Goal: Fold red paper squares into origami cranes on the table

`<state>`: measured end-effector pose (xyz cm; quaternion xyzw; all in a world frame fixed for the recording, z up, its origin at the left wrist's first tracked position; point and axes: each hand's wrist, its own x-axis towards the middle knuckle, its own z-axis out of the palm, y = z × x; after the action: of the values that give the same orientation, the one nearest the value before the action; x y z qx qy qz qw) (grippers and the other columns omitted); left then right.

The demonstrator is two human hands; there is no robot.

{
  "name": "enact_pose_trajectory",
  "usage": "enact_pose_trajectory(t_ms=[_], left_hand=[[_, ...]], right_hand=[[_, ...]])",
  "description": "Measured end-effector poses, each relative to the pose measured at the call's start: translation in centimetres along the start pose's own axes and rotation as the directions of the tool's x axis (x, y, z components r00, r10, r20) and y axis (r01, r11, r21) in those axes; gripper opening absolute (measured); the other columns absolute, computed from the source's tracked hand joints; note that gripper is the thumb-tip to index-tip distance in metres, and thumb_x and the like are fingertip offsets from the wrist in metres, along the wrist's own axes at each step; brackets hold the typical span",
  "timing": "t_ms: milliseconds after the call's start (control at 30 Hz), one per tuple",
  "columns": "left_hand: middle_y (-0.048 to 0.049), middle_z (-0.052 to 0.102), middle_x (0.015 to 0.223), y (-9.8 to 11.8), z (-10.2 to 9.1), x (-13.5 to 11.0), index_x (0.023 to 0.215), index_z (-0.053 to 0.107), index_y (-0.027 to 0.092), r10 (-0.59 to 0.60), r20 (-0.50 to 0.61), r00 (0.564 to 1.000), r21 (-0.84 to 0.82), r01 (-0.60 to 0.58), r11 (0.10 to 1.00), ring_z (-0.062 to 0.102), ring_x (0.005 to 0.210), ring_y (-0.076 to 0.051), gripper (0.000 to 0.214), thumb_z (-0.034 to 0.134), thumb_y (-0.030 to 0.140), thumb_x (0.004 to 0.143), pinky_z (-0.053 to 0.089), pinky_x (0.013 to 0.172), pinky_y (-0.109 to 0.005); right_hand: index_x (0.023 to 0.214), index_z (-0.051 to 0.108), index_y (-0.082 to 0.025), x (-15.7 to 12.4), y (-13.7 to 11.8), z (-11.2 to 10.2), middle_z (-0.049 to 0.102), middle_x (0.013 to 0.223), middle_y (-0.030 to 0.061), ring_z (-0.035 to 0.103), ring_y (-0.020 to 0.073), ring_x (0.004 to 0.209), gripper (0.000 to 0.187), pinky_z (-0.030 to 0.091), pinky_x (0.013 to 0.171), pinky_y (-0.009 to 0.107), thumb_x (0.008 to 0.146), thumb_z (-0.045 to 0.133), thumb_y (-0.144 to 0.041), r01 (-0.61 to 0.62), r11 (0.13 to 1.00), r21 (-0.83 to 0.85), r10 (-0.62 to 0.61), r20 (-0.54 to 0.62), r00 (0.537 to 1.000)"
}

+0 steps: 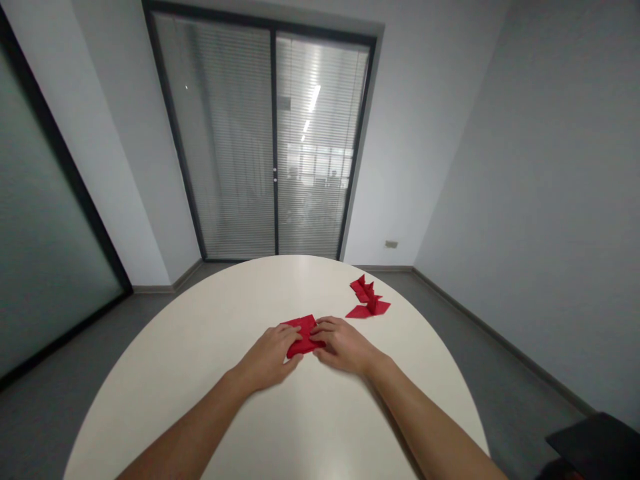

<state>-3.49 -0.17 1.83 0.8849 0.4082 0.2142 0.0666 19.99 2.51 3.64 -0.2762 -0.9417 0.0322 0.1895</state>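
A folded red paper napkin lies on the round white table in front of me. My left hand rests on its left edge with fingers curled over the paper and the thumb under its near corner. My right hand presses on its right side, fingers bent and pinching the fold. Both hands touch the same napkin. A second red napkin, folded into a pointed shape with flaps sticking up, sits farther back to the right, apart from both hands.
The table's far edge curves round just behind the folded shape. Beyond it are grey floor, a glass door with blinds and plain walls. A dark object shows at the bottom right corner.
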Motion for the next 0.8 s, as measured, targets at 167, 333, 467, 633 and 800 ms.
enact_pose_trajectory(t_ms=[167, 333, 467, 633, 800], left_hand=[[-0.0066, 0.067, 0.128, -0.16, -0.20, -0.18, 0.124, 0.061, 0.022, 0.024, 0.005, 1.000, -0.018, -0.024, 1.000, 0.055, 0.123, -0.028, 0.035, 0.059, 0.032, 0.091, 0.041, 0.106, -0.044], [-0.0066, 0.069, 0.121, 0.01, -0.52, -0.23, 0.120, 0.063, 0.022, 0.008, 0.004, 1.000, -0.038, -0.008, 0.999, 0.057, 0.116, -0.027, 0.034, 0.062, 0.031, 0.087, 0.044, 0.102, -0.043], [-0.0086, 0.069, 0.117, 0.19, -0.63, -0.21, 0.117, 0.064, 0.021, -0.032, -0.006, 0.999, -0.056, 0.031, 0.998, 0.059, 0.111, -0.027, 0.031, 0.060, 0.031, 0.088, 0.045, 0.099, -0.041], [-0.0086, 0.068, 0.114, -0.17, -0.29, -0.13, 0.112, 0.065, 0.021, -0.082, -0.010, 0.997, -0.075, 0.081, 0.994, 0.060, 0.107, -0.025, 0.024, 0.057, 0.028, 0.090, 0.046, 0.096, -0.037], [-0.0074, 0.070, 0.110, -0.32, -0.18, 0.19, 0.109, 0.067, 0.021, -0.093, -0.009, 0.996, -0.055, 0.092, 0.994, 0.061, 0.104, -0.023, 0.024, 0.047, 0.028, 0.098, 0.046, 0.094, -0.037]], right_hand=[[0.108, 0.073, -0.017, -0.02, 0.01, 0.01, 0.074, 0.107, 0.0087, 0.064, 0.0220, 0.102, 0.024, 0.046, 0.097, 0.037, 0.090, 0.058, -0.019, -0.033, 0.999, 0.030, 0.033, 0.006, 0.999], [0.109, 0.074, -0.017, -0.22, 0.23, 0.00, 0.074, 0.107, 0.0088, 0.064, 0.0222, 0.104, 0.026, 0.047, 0.096, 0.036, 0.092, 0.054, -0.016, -0.051, 0.998, 0.044, 0.052, -0.003, 0.999], [0.108, 0.074, -0.017, -0.23, 0.28, 0.08, 0.074, 0.107, 0.0089, 0.064, 0.0220, 0.104, 0.027, 0.047, 0.096, 0.036, 0.091, 0.053, -0.014, -0.056, 0.998, 0.043, 0.056, -0.007, 0.998], [0.104, 0.074, -0.017, -0.20, 0.18, -0.01, 0.074, 0.104, 0.0083, 0.064, 0.0216, 0.100, 0.025, 0.047, 0.094, 0.035, 0.092, 0.052, -0.013, -0.060, 0.997, 0.041, 0.060, 0.004, 0.998], [0.099, 0.073, -0.017, -0.12, -0.15, -0.27, 0.074, 0.098, 0.0074, 0.064, 0.0211, 0.094, 0.020, 0.046, 0.092, 0.035, 0.093, 0.055, -0.020, -0.060, 0.997, 0.048, 0.060, 0.007, 0.998]])
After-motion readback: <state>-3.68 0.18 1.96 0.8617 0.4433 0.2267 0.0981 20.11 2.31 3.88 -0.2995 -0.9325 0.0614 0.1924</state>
